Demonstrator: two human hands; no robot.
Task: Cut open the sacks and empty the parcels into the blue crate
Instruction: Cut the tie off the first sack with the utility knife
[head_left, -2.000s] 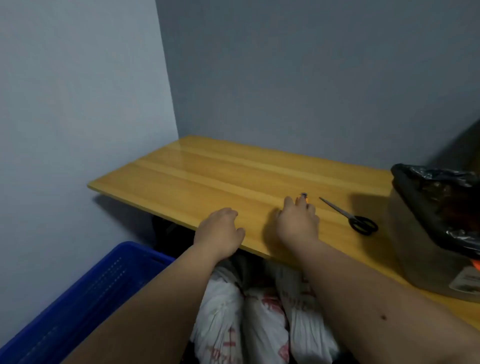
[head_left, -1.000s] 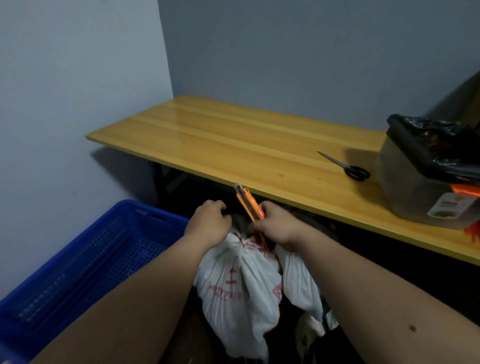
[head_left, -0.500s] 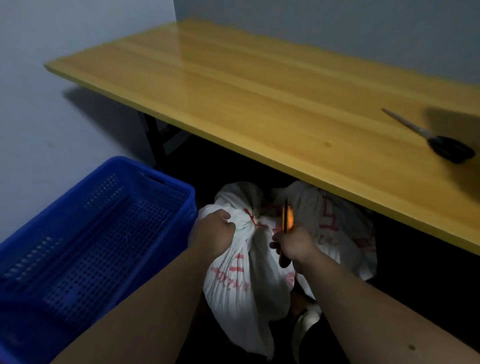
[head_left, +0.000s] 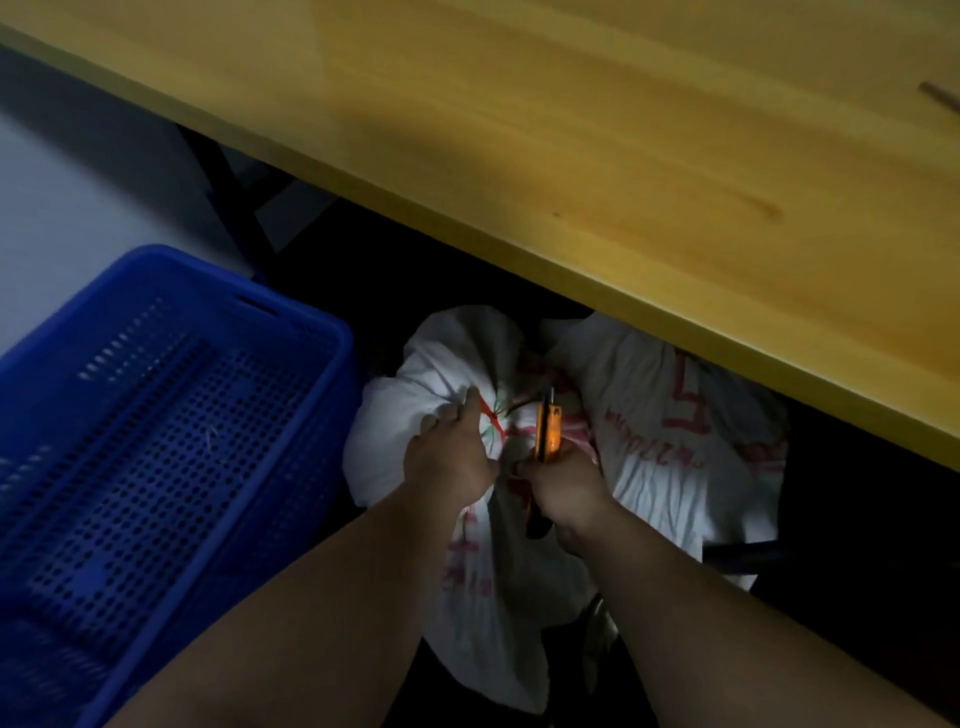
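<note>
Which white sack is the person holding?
The nearer sack, beside the blue crate. The left hand grips its tied neck, the right hand holds the orange knife there. The other sack lies untouched.

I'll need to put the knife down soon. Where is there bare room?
The wooden tabletop above the sacks lies bare almost to its right edge. The blue crate shows no parcels. Crowded: under the table, white sacks, both hands and the knife.

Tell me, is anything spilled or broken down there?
Nothing stands out. The white sack is tied shut and gripped by the left hand; the right hand holds an orange knife at its neck. The blue crate holds no parcels yet.
</note>
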